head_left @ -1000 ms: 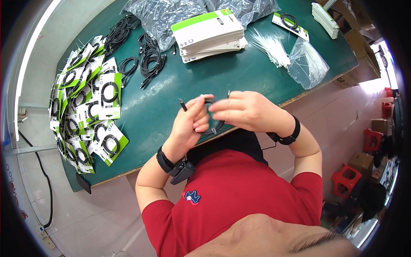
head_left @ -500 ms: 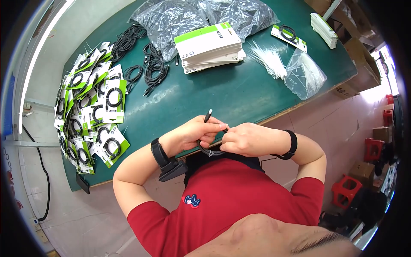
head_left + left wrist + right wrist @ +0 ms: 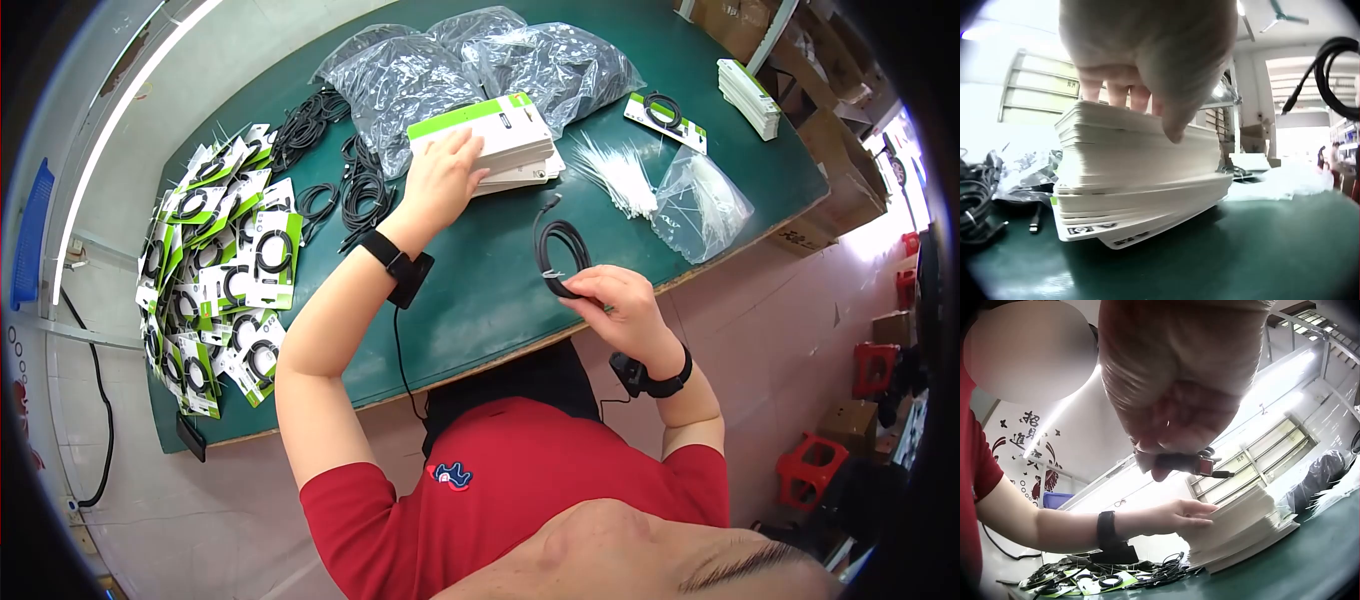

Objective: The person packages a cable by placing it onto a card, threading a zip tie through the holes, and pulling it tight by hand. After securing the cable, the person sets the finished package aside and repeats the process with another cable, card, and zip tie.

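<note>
My left hand (image 3: 440, 185) lies on the stack of white and green cards (image 3: 520, 138). The left wrist view has its fingers extended over the top of the stack (image 3: 1141, 153), with the thumb (image 3: 1174, 128) down against the side edges. Near the front of the table, my right hand (image 3: 625, 310) pinches a coiled black cable (image 3: 553, 284) between thumb and fingers. A pale tie binds the coil, which is held up over the green tabletop with one plug end (image 3: 550, 203) sticking out at the top.
Carded cables (image 3: 270, 255) are heaped on the left, beside loose black cables (image 3: 365, 190). Clear plastic bags (image 3: 400, 85) lie behind the stack. White zip ties (image 3: 615, 175), a bag of ties (image 3: 705, 210), one carded cable (image 3: 665, 120) and more cards (image 3: 748, 98) sit on the right.
Both hands were together at the cable near the table edge. The left hand has let go and moved forward onto the card stack; the right hand has carried the coil rightward and forward.
</note>
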The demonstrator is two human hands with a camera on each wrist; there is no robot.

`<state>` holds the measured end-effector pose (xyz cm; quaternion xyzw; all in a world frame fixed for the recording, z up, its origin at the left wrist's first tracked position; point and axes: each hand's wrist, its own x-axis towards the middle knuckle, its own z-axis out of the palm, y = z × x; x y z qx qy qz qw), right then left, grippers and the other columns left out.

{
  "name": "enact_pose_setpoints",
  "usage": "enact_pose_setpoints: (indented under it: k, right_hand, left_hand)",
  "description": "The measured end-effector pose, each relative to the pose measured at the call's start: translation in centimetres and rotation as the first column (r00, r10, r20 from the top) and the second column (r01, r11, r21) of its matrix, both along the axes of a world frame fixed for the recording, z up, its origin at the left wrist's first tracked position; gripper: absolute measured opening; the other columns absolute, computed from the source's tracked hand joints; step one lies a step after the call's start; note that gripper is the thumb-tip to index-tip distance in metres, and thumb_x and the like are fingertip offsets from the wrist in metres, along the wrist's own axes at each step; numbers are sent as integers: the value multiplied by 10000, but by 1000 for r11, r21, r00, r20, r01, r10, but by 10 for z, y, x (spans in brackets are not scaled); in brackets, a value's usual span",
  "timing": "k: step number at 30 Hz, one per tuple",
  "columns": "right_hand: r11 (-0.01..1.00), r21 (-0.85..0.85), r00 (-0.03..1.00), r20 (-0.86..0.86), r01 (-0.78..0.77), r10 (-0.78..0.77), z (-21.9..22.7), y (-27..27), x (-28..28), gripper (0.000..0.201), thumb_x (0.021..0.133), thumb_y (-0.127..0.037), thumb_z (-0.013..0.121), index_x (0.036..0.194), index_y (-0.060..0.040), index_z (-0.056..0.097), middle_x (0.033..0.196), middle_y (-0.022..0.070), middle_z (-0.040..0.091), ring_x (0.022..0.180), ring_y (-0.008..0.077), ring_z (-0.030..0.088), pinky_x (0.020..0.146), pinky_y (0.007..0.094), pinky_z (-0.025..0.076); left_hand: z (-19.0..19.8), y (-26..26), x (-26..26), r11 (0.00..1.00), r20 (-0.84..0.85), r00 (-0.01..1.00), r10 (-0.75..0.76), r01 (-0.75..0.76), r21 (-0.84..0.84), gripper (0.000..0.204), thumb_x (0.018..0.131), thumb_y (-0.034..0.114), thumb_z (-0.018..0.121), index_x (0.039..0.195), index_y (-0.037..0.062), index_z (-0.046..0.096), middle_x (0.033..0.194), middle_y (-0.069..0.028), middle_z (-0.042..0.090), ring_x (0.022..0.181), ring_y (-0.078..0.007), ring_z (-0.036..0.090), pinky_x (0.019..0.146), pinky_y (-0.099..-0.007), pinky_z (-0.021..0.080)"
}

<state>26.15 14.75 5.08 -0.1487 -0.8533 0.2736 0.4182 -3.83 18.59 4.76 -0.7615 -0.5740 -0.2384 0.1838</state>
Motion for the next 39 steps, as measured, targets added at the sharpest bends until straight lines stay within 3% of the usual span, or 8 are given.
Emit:
enact_pose_setpoints:
  k: [4,8,13,17,20,23,32,39]
  right_hand:
    - [980,-161,994,21,113,-111,-7,3,14,206,747,52,779,925,13,683,887,113,706,663,156,637,571,251,492]
    - [952,-244,979,-48,183,-200,-16,11,21,198,752,64,776,920,13,685,899,100,708,637,92,594,535,211,447]
    - [937,-263,962,-88,228,-259,-4,14,11,204,753,63,780,926,7,687,898,92,705,638,68,581,523,194,422]
    - [961,-259,995,49,97,-88,2,5,-26,186,755,31,778,910,-2,680,885,100,701,632,137,612,542,250,459]
    - [991,-55,969,210,-123,132,-22,-5,-52,203,740,-15,768,927,-31,691,888,111,695,668,251,637,596,341,503]
    - [957,-127,804,520,-260,288,-38,-19,-64,243,719,-54,753,955,-52,696,890,116,687,754,327,641,674,405,524]
    - [908,-159,839,349,-387,418,-40,-7,-56,235,730,-60,750,956,-65,684,893,83,685,829,288,669,720,379,540]
    - [865,-187,814,293,-465,501,-55,-7,-57,174,759,-66,757,919,-73,688,900,64,686,824,268,672,718,357,542]
  left_hand:
    - [-3,-7,-7,997,-232,972,-36,52,63,378,822,99,640,1191,22,632,1107,-100,666,1032,-261,630,865,-373,499]
    - [15,-45,-1,975,-222,975,-14,63,214,344,810,80,604,1145,18,650,1099,-94,678,978,-240,655,792,-359,518]
    - [16,-139,33,999,-129,992,4,1,43,330,805,93,609,1124,28,662,1049,-77,690,902,-220,674,698,-335,525]
    - [-27,-189,61,984,88,995,-38,52,-169,294,777,71,638,1065,42,681,1073,-91,665,931,-232,664,697,-341,525]
    - [-48,-204,77,998,223,974,-28,40,-47,243,740,41,677,982,45,687,1095,-104,624,938,-246,646,745,-372,537]
    - [-55,-205,83,997,287,956,-63,74,-28,226,717,20,700,942,38,682,1103,-110,600,949,-260,631,793,-399,540]
    - [-81,-215,72,974,487,857,-169,220,-49,214,704,-13,723,909,15,670,1053,-115,611,1015,-282,631,887,-459,541]
    - [-83,-209,74,972,479,851,-215,235,20,217,700,-11,727,909,8,672,1038,-114,634,1022,-279,645,919,-465,540]
